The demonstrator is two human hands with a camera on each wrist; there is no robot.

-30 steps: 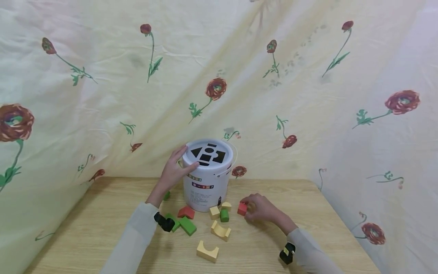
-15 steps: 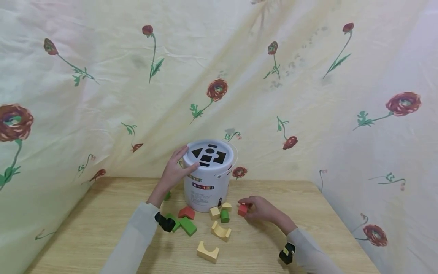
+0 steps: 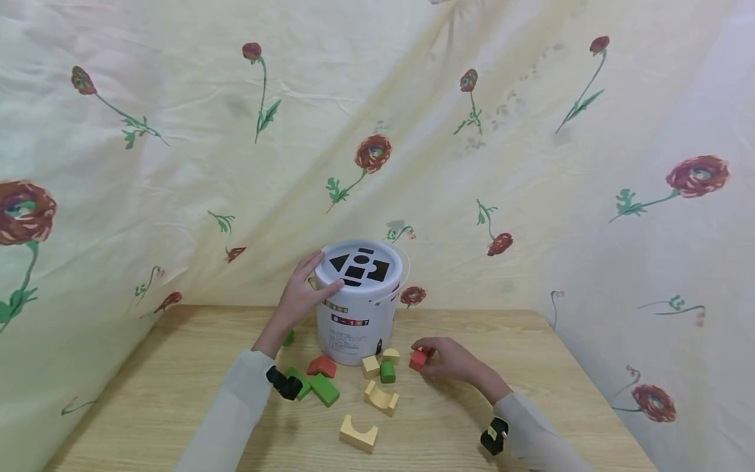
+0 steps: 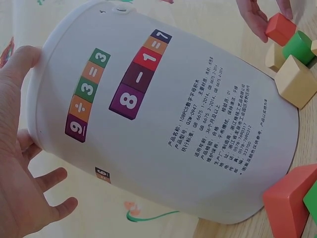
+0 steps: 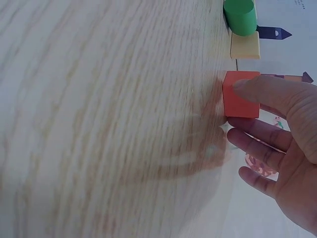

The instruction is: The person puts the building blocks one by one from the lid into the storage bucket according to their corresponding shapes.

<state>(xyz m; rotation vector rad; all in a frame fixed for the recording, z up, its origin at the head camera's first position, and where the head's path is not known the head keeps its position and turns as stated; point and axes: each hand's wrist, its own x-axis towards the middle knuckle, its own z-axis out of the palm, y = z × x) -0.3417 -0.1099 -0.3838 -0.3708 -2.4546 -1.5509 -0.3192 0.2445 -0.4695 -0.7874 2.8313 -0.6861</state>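
A white bucket (image 3: 356, 328) with a shape-sorter lid (image 3: 377, 252) stands at the back of the table. My left hand (image 3: 299, 294) rests on the left of its rim, thumb at the front edge; the other fingers spread loosely beside the wall in the left wrist view. To the bucket's right, my right hand (image 3: 451, 360) pinches a small red block (image 5: 241, 94) by the table surface. The thumb lies on its near face, the index finger is mostly hidden behind it, and the other fingers are loosely bent.
Before the bucket lie a red roof-shaped block (image 3: 321, 366), green blocks (image 3: 324, 389), a green cylinder (image 3: 387, 372) and a pale cube (image 3: 370, 367). Nearer are two cream arch blocks (image 3: 358, 434). A flowered cloth (image 3: 413, 183) hangs behind and beside the wooden table (image 3: 501, 328).
The right fingers shift very slightly around the red block. The left hand, the bucket and the other blocks stay where they are.
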